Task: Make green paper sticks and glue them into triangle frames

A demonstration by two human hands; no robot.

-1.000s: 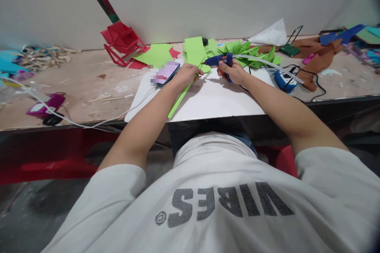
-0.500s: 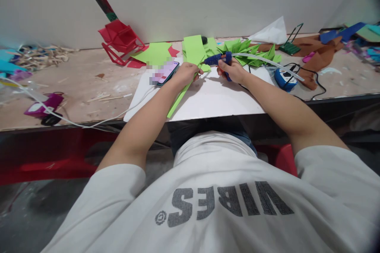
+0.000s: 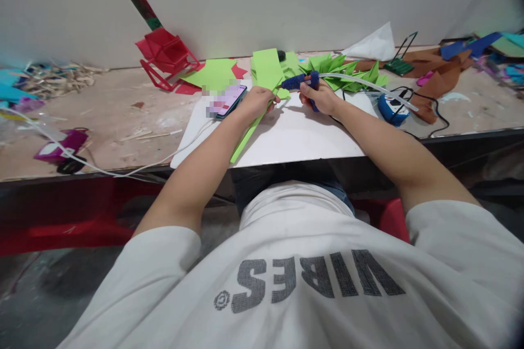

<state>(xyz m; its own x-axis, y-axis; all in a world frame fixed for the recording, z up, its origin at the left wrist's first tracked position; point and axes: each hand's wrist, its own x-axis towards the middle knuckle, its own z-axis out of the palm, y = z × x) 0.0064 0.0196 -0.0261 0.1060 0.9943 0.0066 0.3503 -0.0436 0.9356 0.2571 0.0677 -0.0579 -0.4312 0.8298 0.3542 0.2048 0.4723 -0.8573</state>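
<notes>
While the bench stretched away to the left, a heap of wooden sticks (image 3: 57, 76) lay by the wall and a purple gadget (image 3: 61, 145) sat near the front edge, with a white cable (image 3: 123, 173) running from there toward the phone (image 3: 230, 100) on the white board (image 3: 295, 139). Behind it a red paper chair (image 3: 166, 57) leaned at the wall. The left hand (image 3: 256, 103) was closed in a pinch on the upper end of a long green paper strip (image 3: 248, 136), whose lower end slanted down across the board toward the person. Just beside it, the right hand (image 3: 321, 98) was wrapped tight round the grip of a blue glue gun (image 3: 301, 82), nozzle aimed left at the strip's top, a clear glue stick (image 3: 368, 87) trailing out the back. Compared with a second earlier almost nothing had shifted: both hands had kept their holds and only edged slightly up the board, so the nozzle was held on the same spot. Folded green paper pieces (image 3: 347, 71) were piled behind, and a blue device (image 3: 392, 109) with black cord and brown paper scraps (image 3: 438, 84) lay further right
</notes>
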